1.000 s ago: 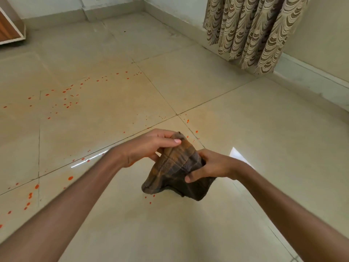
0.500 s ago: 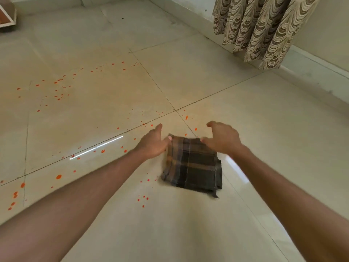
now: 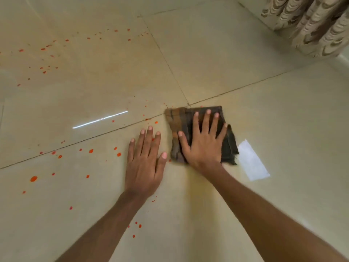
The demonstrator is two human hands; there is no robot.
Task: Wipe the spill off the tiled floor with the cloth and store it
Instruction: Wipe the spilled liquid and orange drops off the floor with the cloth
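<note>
A folded dark checked cloth point(image 3: 178, 121) lies flat on the beige tiled floor point(image 3: 236, 63), close to where the tile joints cross. My right hand point(image 3: 204, 143) presses down on it with fingers spread. My left hand point(image 3: 144, 164) rests flat on the bare tile just left of the cloth, fingers apart, holding nothing. Orange-red spill drops point(image 3: 34, 179) are scattered over the tiles to the left, with more drops far left at the back and a few near my left forearm.
A patterned brown-and-cream curtain point(image 3: 311, 25) hangs at the upper right, with a pale skirting strip beside it. A bright window reflection point(image 3: 252, 161) lies on the tile right of the cloth. A thin light streak point(image 3: 100, 120) glints on the left tile.
The cloth went from bunched in both hands above the floor to laid flat on the tile. My right hand now presses on it and my left hand has let go onto the floor.
</note>
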